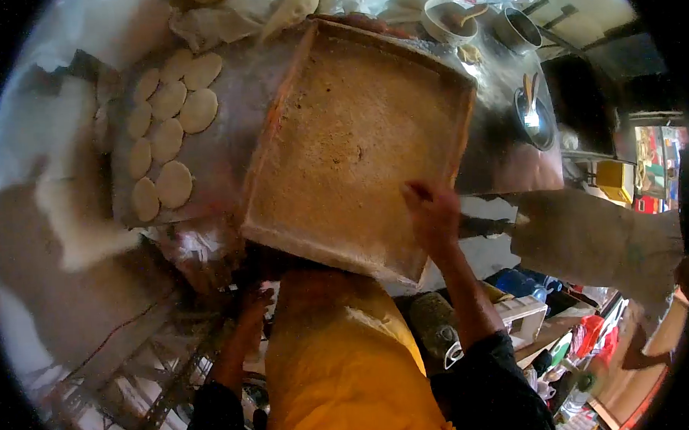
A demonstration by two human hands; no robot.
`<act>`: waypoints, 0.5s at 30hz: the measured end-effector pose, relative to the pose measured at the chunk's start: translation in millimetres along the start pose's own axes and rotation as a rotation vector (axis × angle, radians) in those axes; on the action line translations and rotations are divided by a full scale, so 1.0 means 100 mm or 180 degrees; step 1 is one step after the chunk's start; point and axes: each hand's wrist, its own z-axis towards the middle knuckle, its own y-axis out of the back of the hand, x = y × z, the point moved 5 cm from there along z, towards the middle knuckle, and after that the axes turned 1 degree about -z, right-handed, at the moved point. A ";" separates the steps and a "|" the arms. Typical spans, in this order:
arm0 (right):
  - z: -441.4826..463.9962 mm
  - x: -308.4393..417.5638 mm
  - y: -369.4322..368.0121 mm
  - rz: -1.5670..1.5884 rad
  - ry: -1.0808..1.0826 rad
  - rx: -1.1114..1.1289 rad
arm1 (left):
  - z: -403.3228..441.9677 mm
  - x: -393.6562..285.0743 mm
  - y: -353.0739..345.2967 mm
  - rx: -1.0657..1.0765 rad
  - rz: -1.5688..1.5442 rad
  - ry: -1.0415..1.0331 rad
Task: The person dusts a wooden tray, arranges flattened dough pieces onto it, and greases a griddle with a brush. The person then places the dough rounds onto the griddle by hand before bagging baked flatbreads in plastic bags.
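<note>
A large shallow wooden tray (356, 130) with raised edges lies at an angle in front of me, its brown floor dusted with what looks like flour or bran. Over its lower right part is my right hand (434, 213), fingers curled in and slightly blurred; anything inside them is hidden. My left hand (254, 300) hangs low beside my yellow apron (335, 361), below the tray's near left corner, dim and with its fingers unclear. Several flat dough rounds (175, 184) lie in a cluster on the metal table (232, 104), left of the tray.
Beyond the tray's far right corner stand a white bowl (450, 22) with a wooden spoon and a metal pot (518, 31). A dark pan (535, 120) with utensils sits at the table's right. Boxes and clutter (565, 328) fill the floor at lower right.
</note>
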 end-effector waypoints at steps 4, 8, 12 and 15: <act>0.57 0.42 -0.49 -0.0021 0.0464 0.0040 | -0.05 0.11 0.68 -0.0500 -0.0102 -0.0031; 1.17 0.42 -1.02 -0.0309 0.0777 0.0043 | 0.04 0.11 1.02 -0.0450 -0.0204 -0.0003; 1.63 0.29 -1.35 -0.0986 0.0815 -0.0054 | 0.26 -0.12 1.16 -0.0245 -0.0178 -0.0035; 1.79 0.25 -1.46 -0.1337 0.0638 -0.0039 | 0.48 -0.29 1.28 -0.0176 -0.0341 0.0037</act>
